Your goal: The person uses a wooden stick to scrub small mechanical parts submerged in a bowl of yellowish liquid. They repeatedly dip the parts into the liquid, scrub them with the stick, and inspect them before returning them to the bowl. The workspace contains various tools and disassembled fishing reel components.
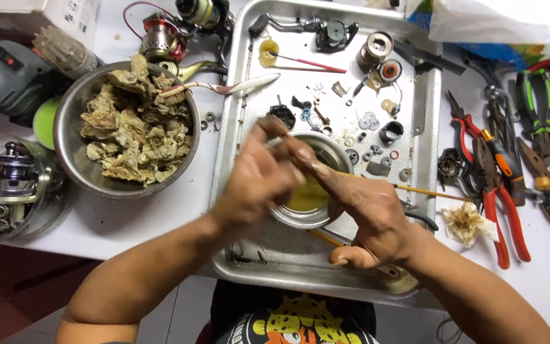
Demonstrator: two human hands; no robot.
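Two hands met over a small round metal bowl of yellowish liquid in a shallow steel tray.

The left hand pinched a thin silvery part at its fingertips, too small to identify; the right hand curled beside it, fingers touching, its grip unclear. Small washers and reel parts lay scattered in the tray on the white surface, beside a steel bowl of soiled rags.

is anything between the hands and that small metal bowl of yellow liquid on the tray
Nothing visible. Both the left hand and the right hand are directly over the small metal bowl on the metal tray, fingers meeting above it. Whether they pinch a small part cannot be told.
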